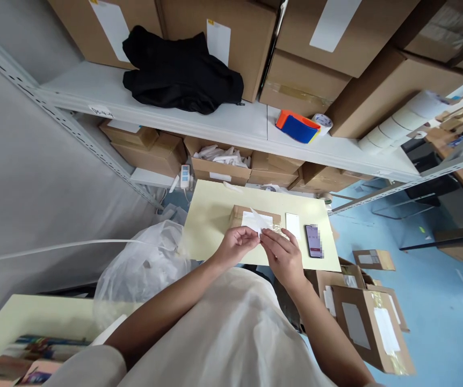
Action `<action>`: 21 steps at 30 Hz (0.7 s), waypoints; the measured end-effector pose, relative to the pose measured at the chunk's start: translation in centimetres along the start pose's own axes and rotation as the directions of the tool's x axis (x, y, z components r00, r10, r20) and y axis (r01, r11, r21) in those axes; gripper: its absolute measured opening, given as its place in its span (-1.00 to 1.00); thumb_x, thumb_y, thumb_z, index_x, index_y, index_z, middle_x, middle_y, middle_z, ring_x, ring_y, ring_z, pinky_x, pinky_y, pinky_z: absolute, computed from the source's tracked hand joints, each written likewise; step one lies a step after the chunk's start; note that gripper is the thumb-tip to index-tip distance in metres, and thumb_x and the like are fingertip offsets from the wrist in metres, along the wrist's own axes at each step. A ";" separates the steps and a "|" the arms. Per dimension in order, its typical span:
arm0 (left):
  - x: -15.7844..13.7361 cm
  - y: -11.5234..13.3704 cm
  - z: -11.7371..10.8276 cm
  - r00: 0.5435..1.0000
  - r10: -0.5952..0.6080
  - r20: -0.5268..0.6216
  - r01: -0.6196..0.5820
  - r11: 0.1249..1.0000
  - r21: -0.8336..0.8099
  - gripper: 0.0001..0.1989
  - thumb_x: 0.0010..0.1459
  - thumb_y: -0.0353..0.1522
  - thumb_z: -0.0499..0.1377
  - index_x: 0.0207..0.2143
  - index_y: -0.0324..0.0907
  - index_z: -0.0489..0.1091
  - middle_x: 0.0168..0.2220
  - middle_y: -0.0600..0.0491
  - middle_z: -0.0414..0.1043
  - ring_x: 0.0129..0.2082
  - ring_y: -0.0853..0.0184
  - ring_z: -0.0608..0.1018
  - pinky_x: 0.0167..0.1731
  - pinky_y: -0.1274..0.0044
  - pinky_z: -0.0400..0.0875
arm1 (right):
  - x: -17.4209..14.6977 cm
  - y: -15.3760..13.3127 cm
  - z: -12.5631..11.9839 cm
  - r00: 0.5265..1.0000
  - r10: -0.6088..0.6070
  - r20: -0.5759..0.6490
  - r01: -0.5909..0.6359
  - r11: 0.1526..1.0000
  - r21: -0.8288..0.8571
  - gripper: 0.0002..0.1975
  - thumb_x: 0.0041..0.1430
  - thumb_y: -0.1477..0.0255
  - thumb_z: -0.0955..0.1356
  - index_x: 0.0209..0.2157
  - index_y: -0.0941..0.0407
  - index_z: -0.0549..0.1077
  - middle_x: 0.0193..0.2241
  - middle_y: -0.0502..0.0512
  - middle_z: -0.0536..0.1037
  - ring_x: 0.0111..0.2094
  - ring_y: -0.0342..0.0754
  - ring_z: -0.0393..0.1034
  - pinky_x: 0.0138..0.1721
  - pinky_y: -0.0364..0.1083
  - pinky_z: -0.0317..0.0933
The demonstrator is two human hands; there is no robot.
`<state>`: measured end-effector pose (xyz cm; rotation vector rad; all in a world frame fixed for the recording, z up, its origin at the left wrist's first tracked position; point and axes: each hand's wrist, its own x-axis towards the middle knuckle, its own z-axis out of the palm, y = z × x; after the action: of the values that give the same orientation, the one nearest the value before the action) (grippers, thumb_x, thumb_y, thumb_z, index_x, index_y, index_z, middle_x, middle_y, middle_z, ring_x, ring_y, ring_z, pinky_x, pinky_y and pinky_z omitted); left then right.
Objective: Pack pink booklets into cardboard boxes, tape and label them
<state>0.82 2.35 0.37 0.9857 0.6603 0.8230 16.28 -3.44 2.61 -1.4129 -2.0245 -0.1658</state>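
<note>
A thin white slip of paper (259, 219) is pinched at its lower corner between my two hands, just in front of a small cardboard box. My left hand (236, 246) has its thumb and fingertips closed at the slip's edge. My right hand (286, 257) meets it there, thumb and forefinger pressed together on the slip. The cardboard box (237, 215) sits on the pale yellow table (205, 236) with a white label on top, partly hidden by the slip. To its right lie a white card or pad (292, 226) and a phone (314, 240) with its screen lit.
Behind the table stands a metal shelf (231, 131) with large cartons, a black garment (183, 72), an orange-and-blue tape dispenser (298, 127) and tape rolls (403, 122). A plastic bag (135, 274) is at the left; cartons (370, 322) stand on the floor at right.
</note>
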 end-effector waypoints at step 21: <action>-1.2 0.3 0.2 0.969 0.214 0.122 -0.244 0.901 0.359 -0.74 0.18 -0.25 0.12 -0.47 -0.22 0.40 -0.48 0.07 0.40 -0.43 0.41 0.42 -0.35 0.57 0.28 | 0.8 0.2 -0.9 0.889 0.298 0.346 -0.452 0.682 0.575 -0.93 0.08 0.35 0.42 -0.36 0.03 0.51 -0.35 0.06 0.57 -0.29 -0.04 0.48 -0.22 -0.03 0.36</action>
<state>0.21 1.36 0.89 1.4564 0.6518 0.8769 16.68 -3.17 3.75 -1.3753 -1.6399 0.8438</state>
